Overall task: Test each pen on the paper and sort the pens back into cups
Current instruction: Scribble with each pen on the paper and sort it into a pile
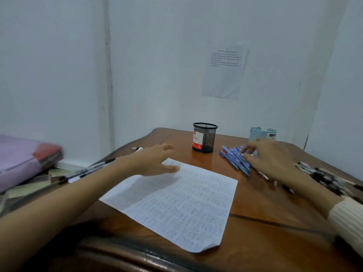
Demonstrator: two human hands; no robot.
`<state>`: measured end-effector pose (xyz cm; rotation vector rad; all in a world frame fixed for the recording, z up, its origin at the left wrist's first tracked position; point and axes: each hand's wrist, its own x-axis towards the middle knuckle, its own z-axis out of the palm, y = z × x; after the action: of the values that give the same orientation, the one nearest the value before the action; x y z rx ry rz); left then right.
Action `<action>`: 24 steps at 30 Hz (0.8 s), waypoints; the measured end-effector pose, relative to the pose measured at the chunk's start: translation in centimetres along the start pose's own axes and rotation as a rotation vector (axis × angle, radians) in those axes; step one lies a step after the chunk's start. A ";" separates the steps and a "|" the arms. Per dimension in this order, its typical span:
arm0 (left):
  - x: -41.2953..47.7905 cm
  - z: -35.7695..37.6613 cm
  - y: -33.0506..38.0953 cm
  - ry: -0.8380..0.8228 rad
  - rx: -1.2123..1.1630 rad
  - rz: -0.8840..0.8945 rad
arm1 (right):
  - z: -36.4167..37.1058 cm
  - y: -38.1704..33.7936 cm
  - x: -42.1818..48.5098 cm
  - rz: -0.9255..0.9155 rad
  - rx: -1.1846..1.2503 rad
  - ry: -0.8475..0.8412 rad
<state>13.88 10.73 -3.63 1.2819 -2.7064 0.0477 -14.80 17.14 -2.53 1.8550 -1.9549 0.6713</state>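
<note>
1. Head view: the left hand is spread loose and holds nothing. It sits over the far corner of the white lined sheet of paper, which lies between the two forearms on the brown wooden table. Whether the palm presses the sheet is unclear.
2. The right hand reaches over a heap of blue plastic pens, with its fingertips on the heap. Blur hides whether they already pinch a pen.
3. A black wire-mesh cup with a red-and-white label stands beyond the gap between the hands. A pale blue ceramic mug stands just beyond the right fingers. No pens stick out of either.
4. Several black pens lie outside the left forearm, and a dark bunch of pens lies outside the right wrist.
5. Risks, as I judge them:
   - Raking one pen from a crowded heap could roll its neighbours toward the near edge under the right wrist.
   - The mug is close enough behind the right fingers to be knocked.
   - If the left hand lifts, the sheet may slide while a pen is being tested.
   - With three loose groups of pens, tested and untested ones could easily get mixed.
</note>
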 end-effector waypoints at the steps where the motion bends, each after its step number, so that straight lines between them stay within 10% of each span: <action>1: -0.9 -0.3 -1.4 0.002 0.031 -0.042 | 0.6 -1.9 0.3 -0.069 0.059 0.011; 10: -10.2 -1.4 -10.2 -0.037 -0.078 -0.461 | 7.0 -20.7 4.4 -0.516 0.325 -0.184; 24: -12.3 0.8 -10.7 0.033 -0.281 -0.337 | 9.9 -24.9 3.0 -0.704 0.439 -0.073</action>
<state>29.81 13.31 -6.54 1.6013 -2.3264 -0.3312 10.34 8.46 -6.70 2.6421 -1.0878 0.8347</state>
